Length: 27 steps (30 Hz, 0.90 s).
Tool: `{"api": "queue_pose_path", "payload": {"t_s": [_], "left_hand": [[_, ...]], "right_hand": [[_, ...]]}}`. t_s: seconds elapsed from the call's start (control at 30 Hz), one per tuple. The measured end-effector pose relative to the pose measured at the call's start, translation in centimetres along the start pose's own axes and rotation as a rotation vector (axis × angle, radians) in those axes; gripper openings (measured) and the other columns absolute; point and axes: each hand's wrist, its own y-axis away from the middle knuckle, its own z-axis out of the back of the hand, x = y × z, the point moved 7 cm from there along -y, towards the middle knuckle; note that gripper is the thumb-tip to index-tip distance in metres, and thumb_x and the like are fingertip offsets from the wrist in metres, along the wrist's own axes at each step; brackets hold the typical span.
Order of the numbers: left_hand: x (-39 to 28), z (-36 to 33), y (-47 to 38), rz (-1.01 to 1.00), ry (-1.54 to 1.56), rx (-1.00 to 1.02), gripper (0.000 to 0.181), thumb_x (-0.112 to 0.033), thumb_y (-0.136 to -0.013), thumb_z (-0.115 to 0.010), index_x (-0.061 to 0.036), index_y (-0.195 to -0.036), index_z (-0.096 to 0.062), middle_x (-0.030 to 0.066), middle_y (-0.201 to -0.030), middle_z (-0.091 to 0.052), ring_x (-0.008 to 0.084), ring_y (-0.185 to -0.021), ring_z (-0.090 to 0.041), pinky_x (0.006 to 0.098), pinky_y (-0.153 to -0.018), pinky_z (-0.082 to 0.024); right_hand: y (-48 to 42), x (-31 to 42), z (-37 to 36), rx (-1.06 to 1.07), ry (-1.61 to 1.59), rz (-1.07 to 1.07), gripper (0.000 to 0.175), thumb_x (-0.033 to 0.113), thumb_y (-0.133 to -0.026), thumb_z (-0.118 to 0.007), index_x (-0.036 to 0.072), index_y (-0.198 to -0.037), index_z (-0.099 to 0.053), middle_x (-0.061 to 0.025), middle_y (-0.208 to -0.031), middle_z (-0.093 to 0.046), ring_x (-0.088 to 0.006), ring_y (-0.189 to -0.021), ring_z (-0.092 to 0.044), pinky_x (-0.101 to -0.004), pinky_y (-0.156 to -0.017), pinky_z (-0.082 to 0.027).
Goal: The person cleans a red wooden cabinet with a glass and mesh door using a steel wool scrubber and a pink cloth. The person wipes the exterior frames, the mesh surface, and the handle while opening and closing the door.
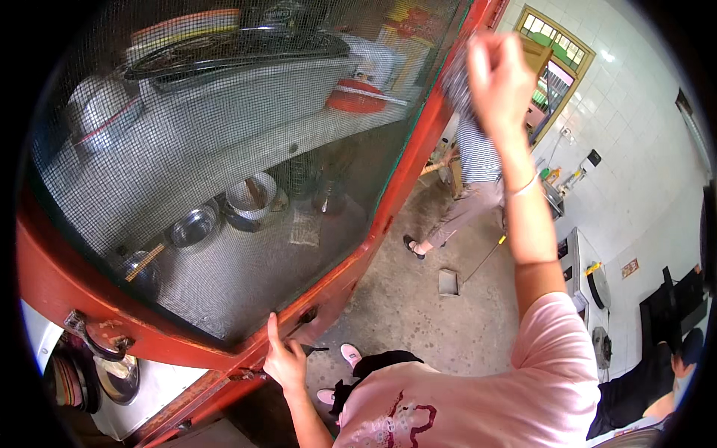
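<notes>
A red-painted cabinet door frame (392,207) with mesh screen (224,129) fills my left and front. Far up its right side, my right hand (501,84) is raised with curled fingers around a blurred grey wad (459,84), cloth or scouring material. The wad lies against or close to the frame; blur hides the exact contact. My left hand (287,358) rests at the lower corner of the door, index finger extended along the red edge. A metal handle (101,339) is on the lower rail. Behind the mesh are bowls (250,195) and a glass lid or dish (193,227).
Someone in a striped top (479,151) stands beyond the cabinet, near a long-handled dustpan (449,282) on the concrete floor (386,302). At right are a white appliance (577,269) and another person in dark clothing (633,386). A window (554,73) is in the tiled wall.
</notes>
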Motion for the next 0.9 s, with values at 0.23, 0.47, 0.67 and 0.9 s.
{"api": "queue_pose_path", "payload": {"t_s": [0.23,0.47,0.67,0.9], "left_hand": [[-1.1,-0.2,-0.6,-0.004,0.033,-0.002,0.077,-0.003,-0.075,-0.055,-0.0202,-0.148,-0.037,0.008,-0.051,-0.045,0.0305,-0.043,-0.051,0.0452,-0.046,-0.043],[-0.2,-0.1,-0.1,0.007,0.04,0.045,0.07,-0.008,-0.077,-0.058,-0.0166,-0.144,-0.04,0.0163,-0.058,-0.059,0.0374,-0.05,-0.059,0.0489,-0.049,-0.047],[-0.7,0.8,0.1,0.029,0.001,0.04,0.074,-0.009,-0.076,-0.059,-0.0203,-0.146,-0.038,0.0149,-0.061,-0.061,0.0357,-0.05,-0.06,0.0478,-0.048,-0.048],[-1.3,1.0,-0.2,-0.009,-0.034,0.097,0.077,-0.012,-0.077,-0.058,-0.0236,-0.149,-0.033,0.0124,-0.06,-0.06,0.0343,-0.051,-0.06,0.0472,-0.052,-0.049]], "right_hand": [[-8.7,-2.8,3.1,-0.001,-0.078,-0.078,0.014,0.011,-0.09,-0.063,-0.002,-0.096,-0.062,-0.0156,-0.079,-0.069,-0.0208,-0.074,-0.068,-0.0316,-0.066,-0.052],[-8.8,0.9,2.2,0.114,-0.128,0.168,0.012,0.012,-0.086,-0.065,0.002,-0.093,-0.062,-0.0106,-0.077,-0.065,-0.0197,-0.066,-0.065,-0.0263,-0.061,-0.051],[-2.5,0.0,-0.8,0.294,-0.114,0.172,0.011,0.018,-0.091,-0.064,0.008,-0.095,-0.061,-0.0141,-0.078,-0.066,-0.032,-0.067,-0.066,-0.0376,-0.058,-0.051],[14.5,3.9,-2.2,0.658,-0.213,0.141,0.011,0.017,-0.089,-0.06,0.009,-0.089,-0.053,-0.0134,-0.072,-0.061,-0.0336,-0.06,-0.062,-0.0439,-0.047,-0.048]]}}
